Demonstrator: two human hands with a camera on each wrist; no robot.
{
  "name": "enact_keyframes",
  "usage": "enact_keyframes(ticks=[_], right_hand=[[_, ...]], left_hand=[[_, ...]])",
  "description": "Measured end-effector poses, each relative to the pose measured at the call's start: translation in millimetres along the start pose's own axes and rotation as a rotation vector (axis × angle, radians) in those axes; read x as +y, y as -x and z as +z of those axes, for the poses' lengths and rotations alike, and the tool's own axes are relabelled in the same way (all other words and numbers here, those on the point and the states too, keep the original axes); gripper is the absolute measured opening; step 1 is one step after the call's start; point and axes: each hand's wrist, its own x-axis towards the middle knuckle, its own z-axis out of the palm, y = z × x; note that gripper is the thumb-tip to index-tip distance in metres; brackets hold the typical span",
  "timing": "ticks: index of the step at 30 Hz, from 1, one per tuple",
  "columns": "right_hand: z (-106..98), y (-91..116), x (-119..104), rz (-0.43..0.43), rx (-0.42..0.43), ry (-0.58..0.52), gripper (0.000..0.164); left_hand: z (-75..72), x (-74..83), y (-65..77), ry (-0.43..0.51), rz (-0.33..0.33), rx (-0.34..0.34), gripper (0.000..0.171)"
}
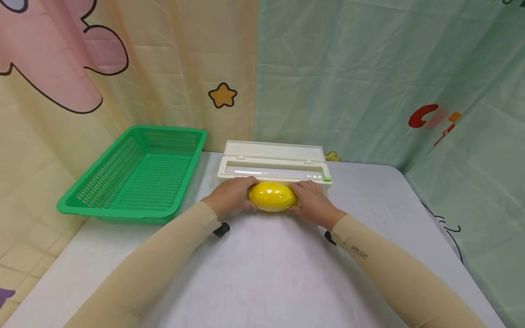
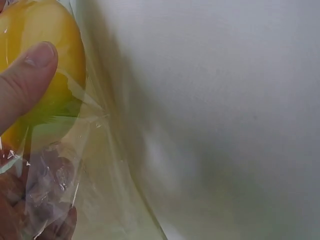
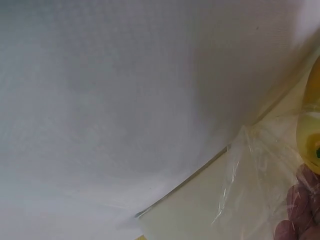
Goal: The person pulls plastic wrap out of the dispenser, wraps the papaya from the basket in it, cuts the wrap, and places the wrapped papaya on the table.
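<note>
A glossy yellow oval fruit (image 1: 272, 197) with clear cling film over it is held between both hands, just in front of a white cling film dispenser (image 1: 274, 169). My left hand (image 1: 233, 196) grips its left end; the left wrist view shows the thumb (image 2: 31, 75) on the yellow skin and curled fingers behind loose film (image 2: 100, 165). At the other end my right hand (image 1: 315, 200) holds the fruit. Only curled fingertips (image 3: 300, 205) show in the right wrist view, near wrinkled film (image 3: 245, 180). The dispenser's lid (image 1: 274, 149) stands open, with a roll inside.
A green plastic basket (image 1: 162, 187) stands at the left of the white-covered table (image 1: 266, 273). A green slider (image 1: 327, 179) sits at the dispenser's right end. Printed curtains (image 1: 328, 82) hang behind the table and along its sides.
</note>
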Motion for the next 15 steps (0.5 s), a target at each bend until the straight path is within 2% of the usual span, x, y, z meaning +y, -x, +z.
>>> enact_keyframes(ticks=[15], right_hand=[[0.2,-1.5,2.2,-0.047,0.005,0.046,0.067]], left_hand=[[1.3,-4.3,-4.6,-0.024,0.022,-0.015,0.073]])
